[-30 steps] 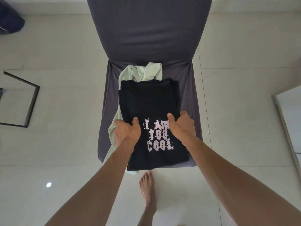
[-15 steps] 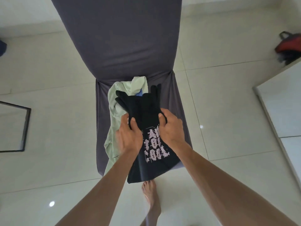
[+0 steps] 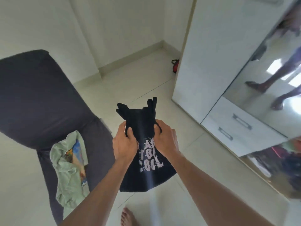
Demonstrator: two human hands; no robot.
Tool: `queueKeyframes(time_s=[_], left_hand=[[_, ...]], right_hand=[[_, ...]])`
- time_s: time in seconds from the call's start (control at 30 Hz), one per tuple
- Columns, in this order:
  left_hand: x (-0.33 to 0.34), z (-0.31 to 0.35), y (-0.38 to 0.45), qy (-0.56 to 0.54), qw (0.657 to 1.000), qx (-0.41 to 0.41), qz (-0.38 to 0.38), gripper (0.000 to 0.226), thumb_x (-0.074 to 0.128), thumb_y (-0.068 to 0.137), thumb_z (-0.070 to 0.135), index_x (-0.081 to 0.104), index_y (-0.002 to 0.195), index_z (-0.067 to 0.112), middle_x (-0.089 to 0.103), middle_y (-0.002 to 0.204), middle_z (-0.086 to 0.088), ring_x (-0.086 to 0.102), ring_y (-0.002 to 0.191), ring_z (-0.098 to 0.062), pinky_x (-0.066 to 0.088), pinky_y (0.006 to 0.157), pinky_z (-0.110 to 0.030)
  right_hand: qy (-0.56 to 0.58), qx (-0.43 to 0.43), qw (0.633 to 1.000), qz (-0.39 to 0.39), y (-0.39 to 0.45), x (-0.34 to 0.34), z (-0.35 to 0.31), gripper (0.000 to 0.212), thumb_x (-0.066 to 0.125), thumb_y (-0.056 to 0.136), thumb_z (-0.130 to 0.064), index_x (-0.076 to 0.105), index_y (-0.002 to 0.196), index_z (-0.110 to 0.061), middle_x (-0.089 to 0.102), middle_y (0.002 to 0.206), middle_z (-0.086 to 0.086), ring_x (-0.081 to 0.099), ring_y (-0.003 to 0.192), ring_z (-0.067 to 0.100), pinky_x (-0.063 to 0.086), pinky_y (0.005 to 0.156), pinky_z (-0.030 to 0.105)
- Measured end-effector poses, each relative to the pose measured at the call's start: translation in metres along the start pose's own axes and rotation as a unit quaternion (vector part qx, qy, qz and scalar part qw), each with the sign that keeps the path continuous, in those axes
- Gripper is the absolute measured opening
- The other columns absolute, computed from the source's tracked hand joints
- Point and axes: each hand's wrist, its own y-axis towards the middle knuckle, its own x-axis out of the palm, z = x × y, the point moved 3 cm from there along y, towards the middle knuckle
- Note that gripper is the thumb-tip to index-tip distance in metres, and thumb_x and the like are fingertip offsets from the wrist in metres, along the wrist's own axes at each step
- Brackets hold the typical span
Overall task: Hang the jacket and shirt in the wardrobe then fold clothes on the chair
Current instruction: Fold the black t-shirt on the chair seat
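**Black tee off the chair, heading toward the wardrobe**

Black tee (image 3: 143, 154), folded into a narrow bundle, print up, is in mid-air right of the chair (image 3: 48, 98), clear of the seat and over bare floor (image 3: 146, 82). Left hand (image 3: 124, 144) grips its left edge, thumb on top, fingers curled under; right hand (image 3: 165, 137) pinches the right edge the same way. Both clamped on cloth, neither free.

Change: a second ago the tee lay flat on the seat on top of the green shirt (image 3: 71, 167); now it's lifted and the view has swung right. Reads as this piece folded and being carried to storage. Green shirt is still crumpled on the seat, so folding isn't finished.

Clearance: open tile between chair and wardrobe (image 3: 208, 51). Wardrobe's mirrored door (image 3: 268, 88) hangs open right of the chair; drawers (image 3: 234, 128) below look closed. Far end of the bundle is splayed and loose, so the fold could slip. Bare foot (image 3: 128, 216) beneath the tee.
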Motion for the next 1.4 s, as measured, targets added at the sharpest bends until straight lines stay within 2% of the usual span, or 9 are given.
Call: queueKeyframes(time_s=[0.13,0.27,0.47,0.67,0.9,1.07,1.27,1.33,1.4], left_hand=[[0.059,0.100,-0.058,-0.019,0.994,0.079,-0.076,0.036,0.044,0.104,0.028,0.051,0.139,0.024,0.072,0.105,-0.001,0.068,0.092,-0.025,0.054,0.091,-0.045],[0.116,0.187,-0.131,-0.024,0.977,0.135,-0.160,0.036,0.044,0.104,0.025,0.053,0.139,0.021,0.070,0.109,-0.001,0.066,0.097,-0.024,0.051,0.093,-0.039],[0.208,0.284,-0.228,-0.007,0.936,0.233,-0.263,0.037,0.043,0.105,0.025,0.052,0.140,0.021,0.070,0.114,-0.006,0.066,0.101,-0.025,0.051,0.093,-0.037],[0.307,0.339,-0.302,0.020,0.883,0.272,-0.382,0.038,0.042,0.105,0.030,0.051,0.142,0.024,0.069,0.123,-0.003,0.066,0.109,-0.024,0.051,0.100,-0.044],[0.426,0.414,-0.349,0.032,0.824,0.325,-0.463,0.037,0.043,0.105,0.029,0.052,0.141,0.023,0.070,0.120,-0.004,0.066,0.109,-0.025,0.052,0.098,-0.045],[0.502,0.457,-0.376,0.028,0.799,0.349,-0.489,0.037,0.044,0.105,0.029,0.051,0.141,0.026,0.071,0.106,-0.003,0.068,0.094,-0.023,0.055,0.087,-0.037],[0.600,0.499,-0.389,0.043,0.794,0.351,-0.493,0.034,0.043,0.105,0.028,0.058,0.134,0.019,0.069,0.083,0.000,0.064,0.069,-0.014,0.052,0.066,-0.027],[0.635,0.511,-0.390,0.062,0.807,0.344,-0.476,0.032,0.042,0.106,0.029,0.064,0.122,0.013,0.064,0.072,-0.001,0.059,0.061,-0.013,0.050,0.058,-0.026],[0.677,0.519,-0.391,0.058,0.819,0.339,-0.460,0.030,0.042,0.105,0.031,0.067,0.111,0.014,0.065,0.072,-0.006,0.062,0.064,-0.020,0.057,0.067,-0.039]], right_hand=[[0.019,0.048,0.995,0.090,-0.032,-0.133,0.039,0.035,0.039,0.105,-0.033,0.057,0.135,-0.032,0.070,0.097,-0.003,0.061,0.076,0.008,0.041,0.058,0.021],[0.039,0.120,0.975,0.182,-0.077,-0.253,0.088,0.038,0.038,0.104,-0.035,0.054,0.139,-0.032,0.070,0.113,-0.002,0.063,0.101,0.020,0.051,0.087,0.035],[0.064,0.185,0.933,0.303,-0.137,-0.378,0.163,0.037,0.042,0.105,-0.032,0.057,0.139,-0.026,0.066,0.129,-0.005,0.061,0.115,0.019,0.050,0.100,0.038],[0.056,0.254,0.884,0.388,-0.180,-0.464,0.235,0.031,0.046,0.105,-0.023,0.064,0.130,-0.021,0.067,0.112,-0.005,0.055,0.091,0.008,0.043,0.083,0.022],[0.054,0.334,0.834,0.435,-0.175,-0.563,0.313,0.035,0.041,0.106,-0.030,0.059,0.135,-0.026,0.069,0.115,0.001,0.062,0.101,0.021,0.050,0.089,0.034],[0.069,0.343,0.810,0.472,-0.162,-0.617,0.361,0.034,0.042,0.106,-0.027,0.059,0.137,-0.024,0.069,0.112,0.003,0.053,0.086,0.012,0.047,0.085,0.031],[0.076,0.312,0.810,0.492,-0.117,-0.679,0.441,0.031,0.044,0.106,-0.024,0.064,0.129,-0.024,0.059,0.081,-0.020,0.058,0.072,0.002,0.047,0.067,0.017],[0.079,0.299,0.811,0.496,-0.099,-0.701,0.467,0.030,0.045,0.105,-0.024,0.064,0.128,-0.024,0.061,0.079,-0.015,0.061,0.070,0.007,0.051,0.065,0.024],[0.068,0.286,0.820,0.491,-0.077,-0.723,0.500,0.031,0.046,0.105,-0.023,0.063,0.131,-0.024,0.061,0.076,-0.011,0.063,0.070,0.015,0.057,0.070,0.033]])
